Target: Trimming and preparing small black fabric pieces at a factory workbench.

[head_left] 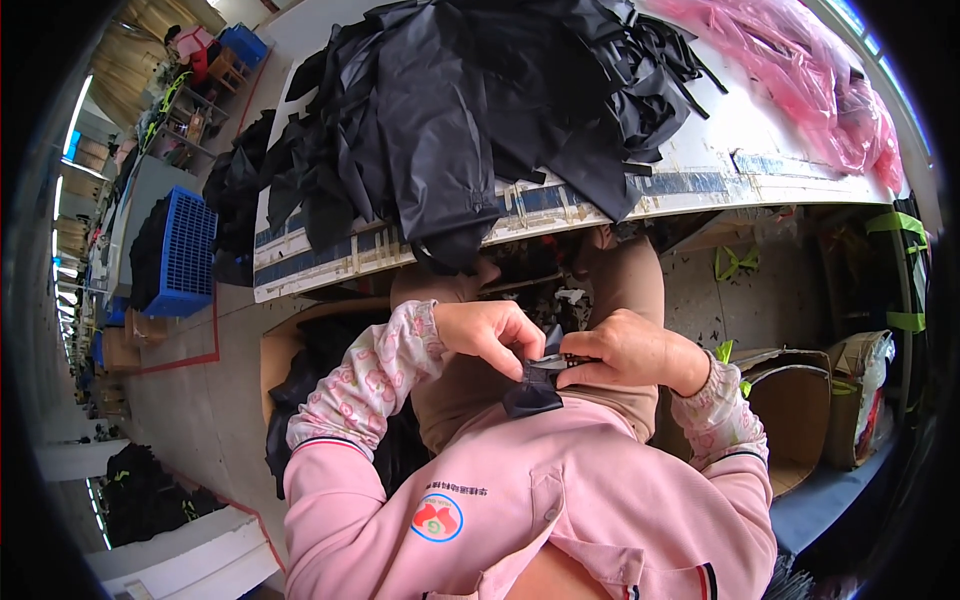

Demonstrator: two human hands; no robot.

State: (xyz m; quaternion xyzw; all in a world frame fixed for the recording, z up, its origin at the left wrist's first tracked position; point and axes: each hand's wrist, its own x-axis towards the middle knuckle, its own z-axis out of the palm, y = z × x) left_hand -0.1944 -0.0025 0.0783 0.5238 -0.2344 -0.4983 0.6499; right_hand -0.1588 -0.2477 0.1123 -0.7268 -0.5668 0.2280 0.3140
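Observation:
Over my lap, my left hand (pixel 490 335) pinches a small black fabric piece (pixel 532 398) between thumb and fingers. My right hand (pixel 628 352) is closed around small thread snips (pixel 550 362), with their silver blades pointing left at the fabric. The blades lie against or just above the piece; exact contact I cannot tell. Part of the fabric hangs down over the front of my pink shirt, and my fingers hide some of it. On the white table (pixel 700 190) in front of me lies a big heap of black fabric pieces (pixel 430 120), some hanging over its edge.
Pink plastic sheeting (pixel 830 90) covers the table's right end. An open cardboard box (pixel 785 400) stands at my right, and another box (pixel 275 365) with black fabric at my left. Further left is a blue crate (pixel 185 250). Scraps litter the floor beneath the table.

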